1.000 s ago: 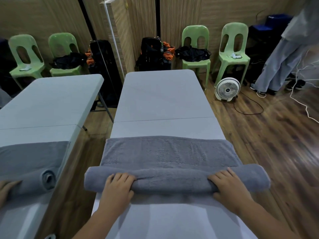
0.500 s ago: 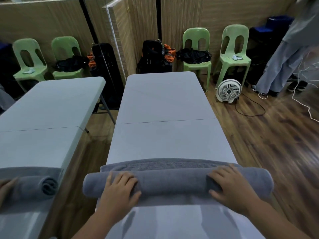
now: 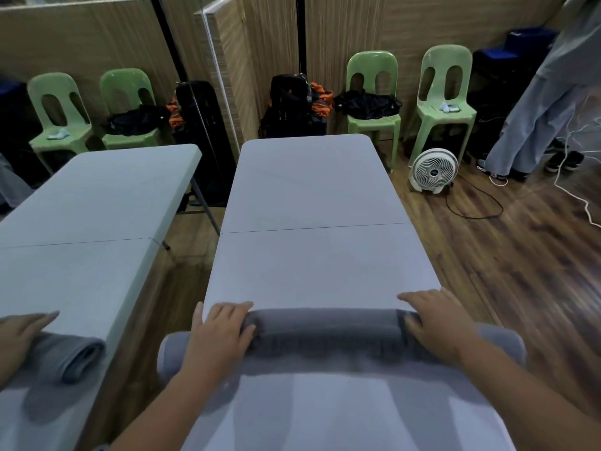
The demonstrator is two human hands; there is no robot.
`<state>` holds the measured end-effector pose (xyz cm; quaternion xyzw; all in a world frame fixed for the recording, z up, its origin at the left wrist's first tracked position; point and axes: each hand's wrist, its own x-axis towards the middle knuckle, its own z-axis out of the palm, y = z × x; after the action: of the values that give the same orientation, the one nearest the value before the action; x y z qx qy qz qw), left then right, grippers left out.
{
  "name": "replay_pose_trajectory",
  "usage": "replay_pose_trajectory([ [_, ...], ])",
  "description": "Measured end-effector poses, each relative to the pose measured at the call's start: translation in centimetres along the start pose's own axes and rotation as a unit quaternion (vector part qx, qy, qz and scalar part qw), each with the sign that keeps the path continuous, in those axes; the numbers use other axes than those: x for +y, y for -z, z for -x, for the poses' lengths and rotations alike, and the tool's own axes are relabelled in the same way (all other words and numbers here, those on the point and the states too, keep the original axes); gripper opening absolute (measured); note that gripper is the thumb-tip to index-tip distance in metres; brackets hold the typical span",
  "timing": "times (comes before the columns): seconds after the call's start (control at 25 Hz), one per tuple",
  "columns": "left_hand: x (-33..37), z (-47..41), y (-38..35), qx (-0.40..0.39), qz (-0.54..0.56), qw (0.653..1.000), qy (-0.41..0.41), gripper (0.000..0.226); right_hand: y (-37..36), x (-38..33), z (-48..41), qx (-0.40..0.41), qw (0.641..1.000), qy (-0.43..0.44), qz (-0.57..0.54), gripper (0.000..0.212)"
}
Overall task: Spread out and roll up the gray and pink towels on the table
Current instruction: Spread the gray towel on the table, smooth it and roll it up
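Both hands lay palm-down on the gray towel (image 3: 328, 336): the left hand (image 3: 221, 333) near its left end, the right hand (image 3: 437, 323) near its right end, well apart from each other. The fingers of each were spread and lightly curved over the top of the roll, pressing on it rather than clamped round it; neither hand held anything else.

The towel sat fully rolled at the near end of the table (image 3: 312, 262), its long axis running left to right across the table, square to the forearms. Both ends stuck out past the hands, and the two hands seemed about equally near to it. No flat cloth showed beyond the roll, so the gray towel looked finished. Any next push would run away from the body, toward the bare far half of the table.

No pink towel was in view. The picture was somewhat blurred round the roll's edges.
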<state>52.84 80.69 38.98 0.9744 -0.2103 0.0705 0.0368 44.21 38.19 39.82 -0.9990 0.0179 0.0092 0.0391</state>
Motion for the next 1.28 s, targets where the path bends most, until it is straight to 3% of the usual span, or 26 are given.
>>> replay_pose_trajectory([
  [0.2, -3.9, -0.4, -1.6, -0.142, -0.045, 0.988, 0.042, 0.068, -0.1, 4.9, 0.7, -0.153, 0.986, -0.032, 0.062, 0.084],
  [0.36, -0.4, -0.8, -1.5, -0.135, -0.079, 0.982, 0.104, 0.058, -1.0, 2.0, 0.8, -0.127, 0.988, -0.084, 0.033, 0.059],
  [0.48, 4.4, -0.3, -0.8, -0.162, 0.047, 0.970, 0.174, 0.052, -1.6, -2.6, 1.9, -0.122, 0.987, -0.101, -0.039, 0.043],
  [0.64, 11.1, 1.0, -0.7, -0.202, 0.196, 0.934, 0.219, 0.048, -2.4, -8.4, 3.0, -0.094, 0.972, -0.134, -0.169, 0.056],
  [0.68, 12.6, 1.2, -0.2, -0.229, 0.262, 0.906, 0.239, 0.046, -2.4, -9.5, 2.9, -0.086, 0.958, -0.139, -0.236, 0.062],
  [0.72, 13.7, 1.3, 0.5, -0.253, 0.360, 0.853, 0.280, 0.046, -2.1, -10.4, 2.7, -0.084, 0.938, -0.137, -0.308, 0.069],
  [0.76, 14.5, 1.3, 1.3, -0.289, 0.460, 0.771, 0.331, 0.046, -1.6, -11.1, 2.6, -0.096, 0.922, -0.125, -0.353, 0.082],
  [0.8, 15.0, 1.3, 1.9, -0.337, 0.532, 0.688, 0.361, 0.046, -1.1, -11.6, 2.5, -0.122, 0.926, -0.102, -0.344, 0.103],
  [0.84, 15.0, 1.3, 2.5, -0.386, 0.561, 0.647, 0.343, 0.046, -0.6, -12.0, 2.4, -0.159, 0.944, -0.075, -0.279, 0.123],
  [0.88, 14.7, 1.2, 3.1, -0.435, 0.552, 0.652, 0.286, 0.045, -0.3, -12.3, 2.4, -0.187, 0.963, -0.046, -0.186, 0.135],
  [0.96, 13.9, 0.9, 4.4, -0.489, 0.473, 0.723, 0.116, 0.039, -0.5, -12.5, 2.1, -0.198, 0.979, 0.031, -0.033, 0.138],
  [1.04, 12.4, 0.3, 4.8, -0.394, 0.329, 0.853, -0.092, 0.037, -1.0, -12.3, 1.4, -0.196, 0.974, 0.103, 0.037, 0.134],
  [1.08, 11.3, 0.0, 4.6, -0.313, 0.217, 0.908, -0.173, 0.050, -1.2, -12.1, 0.8, -0.195, 0.971, 0.122, 0.058, 0.132],
  [1.12, 10.3, -0.3, 4.2, -0.253, 0.104, 0.937, -0.219, 0.075, -1.2, -11.8, 0.4, -0.195, 0.970, 0.130, 0.071, 0.130],
  [1.2, 8.1, -0.8, 3.2, -0.238, 0.008, 0.953, -0.186, 0.123, -0.9, -11.1, -0.1, -0.201, 0.969, 0.126, 0.071, 0.130],
  [1.28, 6.7, -1.3, 2.3, -0.295, 0.049, 0.950, -0.090, 0.141, -0.8, -10.8, -0.2, -0.203, 0.971, 0.115, 0.048, 0.129],
])
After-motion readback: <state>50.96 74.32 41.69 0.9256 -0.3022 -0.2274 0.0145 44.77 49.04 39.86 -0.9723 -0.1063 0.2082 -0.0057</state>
